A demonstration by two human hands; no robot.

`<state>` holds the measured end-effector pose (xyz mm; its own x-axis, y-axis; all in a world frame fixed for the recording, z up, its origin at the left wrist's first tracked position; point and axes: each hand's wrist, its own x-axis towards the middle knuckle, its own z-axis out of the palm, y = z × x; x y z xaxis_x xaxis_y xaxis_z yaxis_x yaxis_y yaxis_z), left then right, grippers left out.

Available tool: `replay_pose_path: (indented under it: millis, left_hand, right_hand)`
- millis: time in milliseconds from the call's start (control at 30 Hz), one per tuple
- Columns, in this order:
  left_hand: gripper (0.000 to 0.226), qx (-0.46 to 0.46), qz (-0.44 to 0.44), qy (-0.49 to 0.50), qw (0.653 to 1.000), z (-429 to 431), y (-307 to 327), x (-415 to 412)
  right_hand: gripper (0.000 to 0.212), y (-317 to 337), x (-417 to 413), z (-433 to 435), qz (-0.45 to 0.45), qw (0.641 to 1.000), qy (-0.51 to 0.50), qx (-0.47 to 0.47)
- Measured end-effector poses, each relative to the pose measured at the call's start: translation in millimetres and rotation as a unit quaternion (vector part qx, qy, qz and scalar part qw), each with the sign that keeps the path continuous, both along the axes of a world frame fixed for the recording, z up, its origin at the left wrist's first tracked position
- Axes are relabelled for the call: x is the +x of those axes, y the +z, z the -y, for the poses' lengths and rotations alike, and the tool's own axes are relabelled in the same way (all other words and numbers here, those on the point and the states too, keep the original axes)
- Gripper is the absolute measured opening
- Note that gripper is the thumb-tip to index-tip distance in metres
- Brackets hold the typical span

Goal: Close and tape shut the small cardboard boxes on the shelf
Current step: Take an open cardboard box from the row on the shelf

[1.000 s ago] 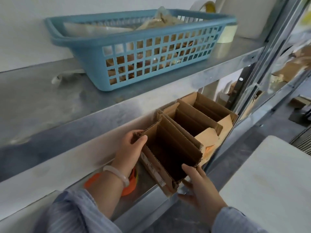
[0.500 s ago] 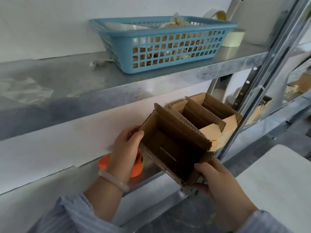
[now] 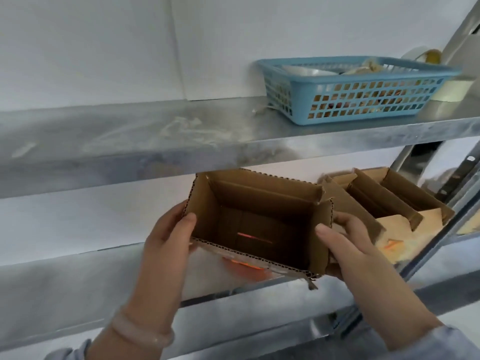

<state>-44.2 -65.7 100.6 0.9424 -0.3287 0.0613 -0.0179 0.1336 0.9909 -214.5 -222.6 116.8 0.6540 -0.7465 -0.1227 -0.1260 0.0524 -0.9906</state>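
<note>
A small open cardboard box (image 3: 262, 203) is held over the lower metal shelf (image 3: 246, 305), its mouth facing me, flaps up, nothing inside. My left hand (image 3: 166, 242) grips its left wall, thumb over the edge. My right hand (image 3: 345, 242) holds the right wall, thumb on the front corner. An orange tape dispenser (image 3: 246, 263) shows only as a sliver under the box. Two more open boxes (image 3: 384, 198) stand in a row to the right on the same shelf.
The upper shelf (image 3: 181, 141) carries a blue plastic basket (image 3: 358, 100) with several items, and pale tape rolls (image 3: 457, 89) beside it at far right. A slanted metal upright (image 3: 446, 193) bounds the shelf on the right. A white wall lies behind.
The box has come away from the row and moved left, turning so its mouth faces me. Both hands moved with it, and my view has swung left and up.
</note>
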Motion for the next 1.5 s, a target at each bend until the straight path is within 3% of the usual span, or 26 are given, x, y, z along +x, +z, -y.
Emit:
replay_pose_path:
  millis: [233, 367, 467, 600, 767, 867, 933, 1067, 1133, 1200, 1233, 1267, 1367, 1400, 1500]
  left_hand:
    - [0.024, 0.057, -0.005, 0.072, 0.996, -90.3, -3.8, 40.0]
    - [0.040, 0.143, 0.020, 0.069, 0.987, -131.3, -23.8, 68.3]
    - [0.044, 0.217, 0.060, 0.019, 0.974, -147.4, -41.3, 87.9]
    - [0.037, 0.297, 0.116, -0.087, 0.944, -158.8, -73.1, 117.4]
    - [0.054, 0.351, 0.060, -0.163, 0.920, -164.7, -93.5, 136.8]
    - [0.096, 0.408, 0.081, -0.213, 0.884, -163.3, -100.6, 146.2]
    - [0.099, 0.403, 0.095, -0.203, 0.887, -161.6, -107.9, 155.0]
    - [0.053, 0.362, 0.083, -0.154, 0.916, -150.5, -117.6, 165.0]
    - [0.020, 0.349, 0.076, -0.136, 0.924, -144.0, -120.8, 168.0]
    - [0.005, 0.358, 0.097, -0.105, 0.923, -139.5, -126.2, 171.8]
    - [0.008, 0.361, 0.105, -0.091, 0.922, -138.3, -128.6, 173.0]
    - [0.025, 0.358, 0.105, -0.082, 0.924, -137.6, -131.3, 174.8]
    - [0.100, 0.292, 0.064, -0.099, 0.949, -139.0, -136.5, 187.0]
    - [0.115, 0.281, 0.079, -0.124, 0.948, -140.0, -136.7, 192.3]
    - [0.124, 0.297, 0.152, -0.188, 0.924, -138.3, -133.7, 206.5]
  right_hand:
    - [0.024, -18.1, 79.1, -53.2, 0.001, 0.993, 0.117, 0.016]
    - [0.058, -37.6, 120.4, -80.5, -0.009, 0.979, 0.204, 0.025]
    - [0.095, -59.1, 144.7, -91.7, -0.047, 0.965, 0.256, -0.038]
    - [0.086, -77.9, 166.5, -101.6, -0.066, 0.943, 0.312, -0.091]
    - [0.112, -100.9, 179.8, -95.6, -0.143, 0.915, 0.330, -0.182]
    - [0.097, -116.5, 184.2, -81.1, -0.169, 0.899, 0.327, -0.236]
    - [0.082, -124.0, 187.9, -73.3, -0.170, 0.893, 0.344, -0.236]
    - [0.056, -126.9, 194.9, -63.3, -0.096, 0.925, 0.354, -0.099]
    - [0.045, -128.4, 200.3, -57.8, -0.082, 0.930, 0.338, -0.117]
    - [0.034, -131.1, 204.6, -52.6, -0.108, 0.934, 0.290, -0.177]
    - [0.036, -131.9, 205.7, -50.5, -0.129, 0.938, 0.258, -0.191]
    - [0.046, -132.3, 206.8, -49.2, -0.142, 0.943, 0.235, -0.189]
    - [0.104, -135.6, 212.3, -41.6, -0.137, 0.945, 0.233, -0.186]
    - [0.117, -134.7, 214.7, -38.2, -0.140, 0.937, 0.247, -0.205]
    - [0.121, -125.4, 220.7, -33.2, -0.164, 0.894, 0.296, -0.295]
